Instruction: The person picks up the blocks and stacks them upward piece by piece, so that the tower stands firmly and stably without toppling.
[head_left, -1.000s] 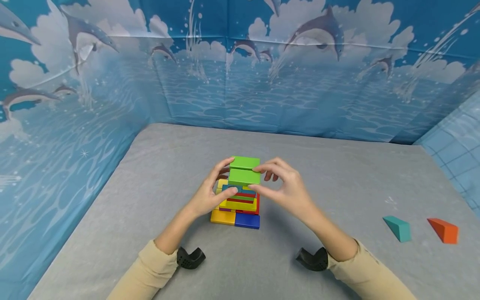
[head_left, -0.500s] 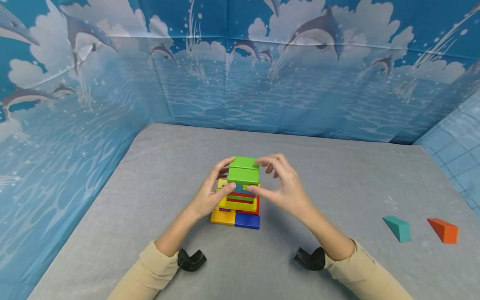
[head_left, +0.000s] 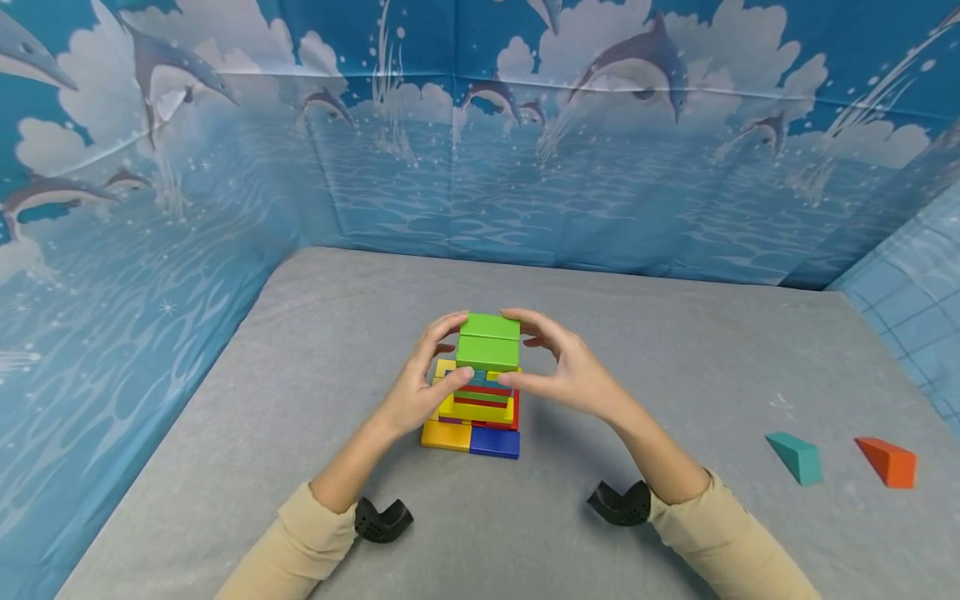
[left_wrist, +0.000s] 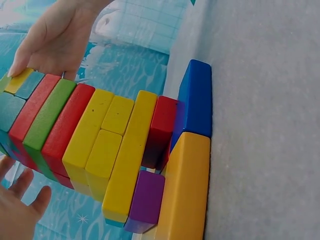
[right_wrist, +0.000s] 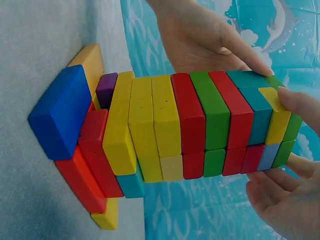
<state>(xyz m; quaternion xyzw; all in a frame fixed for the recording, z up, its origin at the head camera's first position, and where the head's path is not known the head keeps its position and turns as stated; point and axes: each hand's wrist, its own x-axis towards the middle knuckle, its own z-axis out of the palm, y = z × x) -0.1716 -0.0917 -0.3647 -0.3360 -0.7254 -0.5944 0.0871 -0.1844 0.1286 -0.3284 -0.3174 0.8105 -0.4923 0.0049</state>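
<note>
A tower of coloured wooden blocks (right_wrist: 192, 115) stands in front of me, topped by two bright green blocks (head_left: 489, 352) lying side by side. Its lowest visible front blocks are a blue block (head_left: 495, 443) and a yellow-orange block (head_left: 446, 435). My left hand (head_left: 420, 382) holds the tower's top from the left, thumb at the front and fingers along the side towards the back. From the right, my right hand (head_left: 573, 371) grips the same top part. In the right wrist view its thumb (right_wrist: 300, 107) lies on a small yellow block (right_wrist: 279, 122) just under the green layer.
On the grey cloth (head_left: 675, 375), far to the right, lie a teal wedge block (head_left: 798, 458) and an orange wedge block (head_left: 888, 462). A blue dolphin-print curtain (head_left: 480, 167) rises behind and to the left. Black wrist mounts (head_left: 384, 521) stick out below both forearms.
The nearer green block has settled flush against the farther one, closing their gap. My right fingers have left that block's edge and come round the tower's far right corner. The left hand barely moved.
</note>
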